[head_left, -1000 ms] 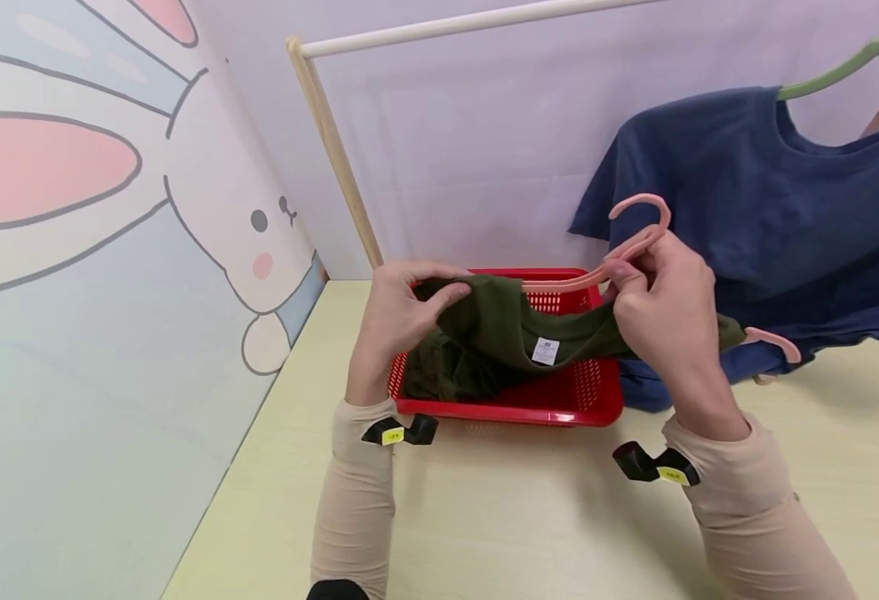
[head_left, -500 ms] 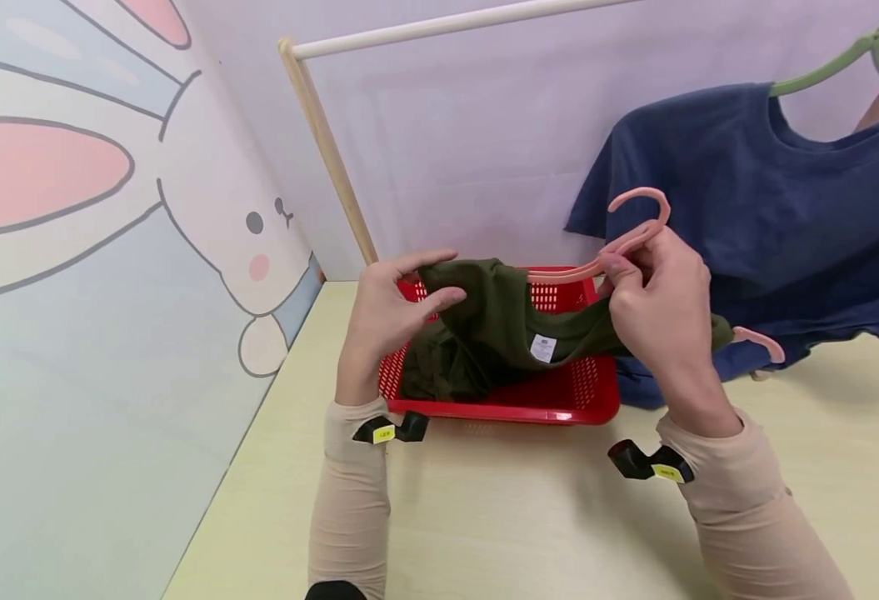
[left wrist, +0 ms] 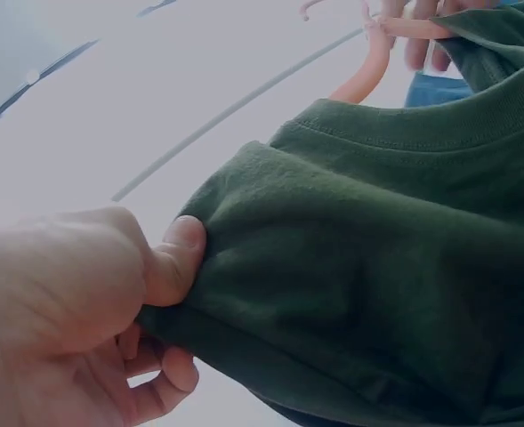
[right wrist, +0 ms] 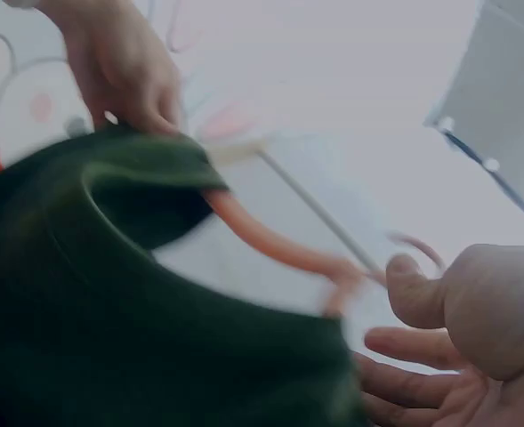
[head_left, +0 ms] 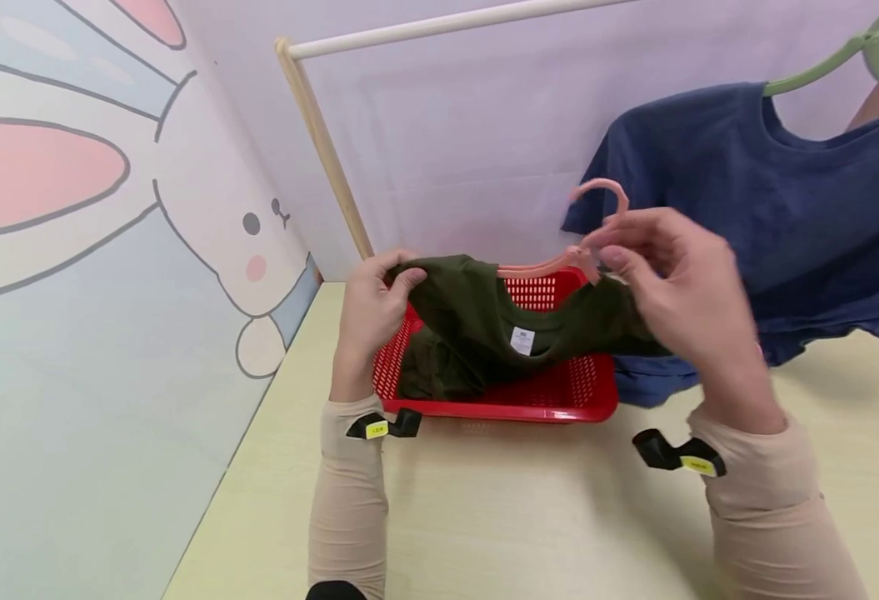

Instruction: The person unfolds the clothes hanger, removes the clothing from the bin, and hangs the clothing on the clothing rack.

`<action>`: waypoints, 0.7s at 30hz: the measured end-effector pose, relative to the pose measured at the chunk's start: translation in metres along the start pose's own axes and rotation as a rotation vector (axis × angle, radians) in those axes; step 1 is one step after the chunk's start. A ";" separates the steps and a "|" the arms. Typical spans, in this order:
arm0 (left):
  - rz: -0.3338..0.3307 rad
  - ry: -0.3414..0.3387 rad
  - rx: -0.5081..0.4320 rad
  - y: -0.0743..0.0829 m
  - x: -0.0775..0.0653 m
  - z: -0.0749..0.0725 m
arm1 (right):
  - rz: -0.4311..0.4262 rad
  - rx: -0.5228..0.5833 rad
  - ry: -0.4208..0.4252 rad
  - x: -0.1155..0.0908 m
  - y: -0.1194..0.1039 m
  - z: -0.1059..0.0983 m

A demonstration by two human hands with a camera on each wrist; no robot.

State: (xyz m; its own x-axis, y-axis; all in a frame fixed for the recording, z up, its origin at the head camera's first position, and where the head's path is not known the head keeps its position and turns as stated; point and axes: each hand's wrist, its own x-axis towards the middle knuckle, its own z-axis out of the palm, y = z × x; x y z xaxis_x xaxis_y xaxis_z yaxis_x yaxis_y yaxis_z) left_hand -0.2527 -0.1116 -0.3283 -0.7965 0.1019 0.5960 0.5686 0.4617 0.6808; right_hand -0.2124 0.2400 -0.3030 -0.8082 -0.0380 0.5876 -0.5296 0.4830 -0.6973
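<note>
A dark green T-shirt [head_left: 469, 308] with a white neck label hangs on a pink hanger [head_left: 536, 268], over a red basket. My left hand [head_left: 370, 312] pinches the shirt at its left shoulder end; in the left wrist view the thumb [left wrist: 183, 242] presses on the cloth. Close to the hanger's neck is my right hand [head_left: 682, 279], thumb and fingers parted. The right wrist view shows that hand [right wrist: 457, 329] with a gap between thumb and fingers, beside the hanger [right wrist: 279, 245]. Its hook stands up above the collar.
The red basket [head_left: 514, 412] stands on the pale table [head_left: 499, 508], with dark green cloth inside. At right, a blue T-shirt [head_left: 679, 167] hangs on a green hanger [head_left: 821, 75]. A rack with a white rail [head_left: 446, 29] and wooden post [head_left: 327, 150] stands behind.
The right hand has let go of the hanger's neck and moved slightly right. The left hand has gone from loosely spread to pinching the shoulder. Shirt and hanger have shifted left.
</note>
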 end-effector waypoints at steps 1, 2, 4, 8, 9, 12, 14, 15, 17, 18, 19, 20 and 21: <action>-0.008 0.020 -0.011 -0.001 0.000 -0.003 | -0.003 -0.020 -0.004 0.000 0.004 -0.009; -0.016 0.041 -0.020 -0.003 0.000 -0.006 | -0.004 -0.049 -0.010 0.000 0.007 -0.018; -0.029 0.084 -0.034 -0.006 0.000 -0.013 | 0.017 -0.127 -0.033 -0.001 0.015 -0.037; -0.041 0.141 -0.053 -0.010 0.001 -0.022 | 0.071 -0.218 -0.116 -0.001 0.027 -0.055; -0.044 0.146 -0.057 -0.011 0.001 -0.023 | 0.078 -0.233 -0.132 0.000 0.029 -0.055; -0.048 0.152 -0.062 -0.012 0.001 -0.024 | 0.092 -0.252 -0.156 0.002 0.031 -0.049; -0.050 0.155 -0.060 -0.012 0.000 -0.023 | 0.099 -0.258 -0.149 0.003 0.030 -0.044; -0.052 0.157 -0.059 -0.012 0.000 -0.023 | 0.108 -0.258 -0.146 0.004 0.030 -0.042; -0.057 0.159 -0.058 -0.012 -0.001 -0.023 | 0.128 -0.249 -0.127 0.004 0.027 -0.039; -0.059 0.159 -0.057 -0.011 -0.001 -0.023 | 0.131 -0.248 -0.109 0.004 0.026 -0.038; -0.060 0.158 -0.056 -0.011 -0.001 -0.023 | 0.134 -0.246 -0.089 0.004 0.025 -0.037; -0.060 0.157 -0.056 -0.010 -0.001 -0.023 | 0.133 -0.242 -0.070 0.004 0.024 -0.036; -0.060 0.154 -0.057 -0.009 -0.001 -0.023 | 0.129 -0.233 -0.050 0.004 0.023 -0.035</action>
State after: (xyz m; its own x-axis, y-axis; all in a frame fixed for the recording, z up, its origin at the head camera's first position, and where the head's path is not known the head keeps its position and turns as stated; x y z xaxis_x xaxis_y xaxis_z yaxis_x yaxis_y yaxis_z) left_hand -0.2523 -0.1360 -0.3259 -0.7909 -0.0627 0.6087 0.5351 0.4117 0.7377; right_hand -0.2187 0.2819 -0.3026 -0.8801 -0.0038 0.4748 -0.3526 0.6751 -0.6481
